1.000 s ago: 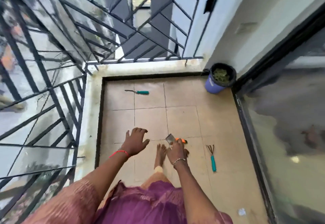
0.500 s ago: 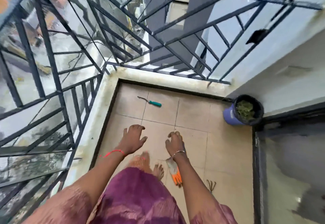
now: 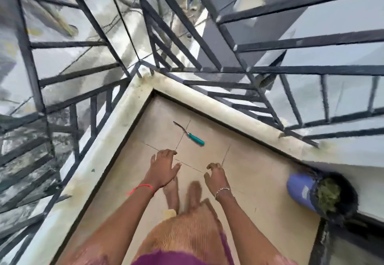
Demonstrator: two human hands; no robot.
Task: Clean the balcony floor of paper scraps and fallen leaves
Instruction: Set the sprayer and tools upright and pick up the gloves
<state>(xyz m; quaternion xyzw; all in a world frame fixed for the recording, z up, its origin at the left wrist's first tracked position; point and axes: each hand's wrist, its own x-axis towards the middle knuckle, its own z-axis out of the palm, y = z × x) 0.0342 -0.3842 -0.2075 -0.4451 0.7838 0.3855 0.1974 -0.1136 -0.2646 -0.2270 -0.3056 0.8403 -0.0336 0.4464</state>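
Observation:
My left hand (image 3: 164, 167) hangs over the beige floor tiles (image 3: 253, 173) with its fingers spread and holds nothing. My right hand (image 3: 215, 176) is beside it, its fingers loosely curled and empty. Both hands are above my bare feet (image 3: 173, 190). A purple bucket (image 3: 299, 190) with a black liner stands at the right by the wall, and green leaf debris (image 3: 328, 196) fills it. A small teal-handled tool (image 3: 196, 139) lies on the tiles just ahead of my hands, near the corner.
A pale concrete ledge (image 3: 116, 140) borders the floor on the left and far sides. Black metal railing bars (image 3: 270, 106) rise from it and meet at the corner ahead. A dark door frame (image 3: 324, 242) runs along the lower right.
The view has swung towards the balcony corner. The orange-handled trowel my right hand gripped a second ago has left that hand and is out of view. Both hands are lifted higher over the tiles.

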